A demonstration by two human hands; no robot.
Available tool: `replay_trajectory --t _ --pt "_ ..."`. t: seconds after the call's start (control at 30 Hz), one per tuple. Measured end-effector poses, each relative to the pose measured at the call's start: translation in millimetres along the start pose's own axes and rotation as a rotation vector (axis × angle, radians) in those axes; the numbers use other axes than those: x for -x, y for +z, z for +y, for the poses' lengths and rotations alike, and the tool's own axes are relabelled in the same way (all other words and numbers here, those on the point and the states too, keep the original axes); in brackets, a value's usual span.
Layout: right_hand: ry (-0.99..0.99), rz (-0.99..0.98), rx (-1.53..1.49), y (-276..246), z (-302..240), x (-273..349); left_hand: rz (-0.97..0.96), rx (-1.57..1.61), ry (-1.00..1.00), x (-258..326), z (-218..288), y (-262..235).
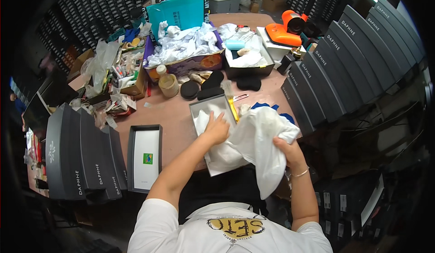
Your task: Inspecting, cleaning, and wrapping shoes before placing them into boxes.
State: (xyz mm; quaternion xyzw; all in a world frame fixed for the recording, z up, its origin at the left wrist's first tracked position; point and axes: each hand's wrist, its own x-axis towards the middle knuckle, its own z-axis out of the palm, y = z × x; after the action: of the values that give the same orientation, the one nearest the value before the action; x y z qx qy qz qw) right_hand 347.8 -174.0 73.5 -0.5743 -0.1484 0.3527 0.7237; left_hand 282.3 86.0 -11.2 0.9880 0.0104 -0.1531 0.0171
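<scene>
An open grey shoebox (193,112) lies on the table in front of me, tilted, with white tissue paper (200,119) inside. My left hand (218,128) reaches over it with fingers stretched out, touching the paper. To the right, my right hand (287,148) grips the side of a limp white bag (265,139), thumb on top. The bag hangs partly over the box's right side and the table's near edge. Whether it has anything inside is hidden. A shallow grey box lid (145,160) with a white inside and a small green sticker lies to the left.
Stacked grey shoeboxes stand at left (68,155) and right (344,62). Behind are a purple carton (186,68) of crumpled paper, a black-sided box (249,71), a jar (168,86), black round pads (189,90), a yellow cutter (233,110) and an orange tool (284,34).
</scene>
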Motion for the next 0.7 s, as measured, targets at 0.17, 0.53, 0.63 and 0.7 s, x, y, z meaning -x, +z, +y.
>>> replay_trajectory --t 0.17,0.53,0.63,0.7 --pt "0.053 -0.270 0.261 50 -6 -69 0.470 0.198 0.016 25 -15 57" --pt "-0.444 -0.328 1.334 84 138 -135 0.750 0.423 -0.098 87 -14 60" --pt "-0.648 -0.190 1.234 74 121 -112 1.122 0.434 -0.569 136 -21 74" --pt "-0.736 -0.095 1.144 80 104 -93 0.913 0.412 -0.779 177 -40 108"
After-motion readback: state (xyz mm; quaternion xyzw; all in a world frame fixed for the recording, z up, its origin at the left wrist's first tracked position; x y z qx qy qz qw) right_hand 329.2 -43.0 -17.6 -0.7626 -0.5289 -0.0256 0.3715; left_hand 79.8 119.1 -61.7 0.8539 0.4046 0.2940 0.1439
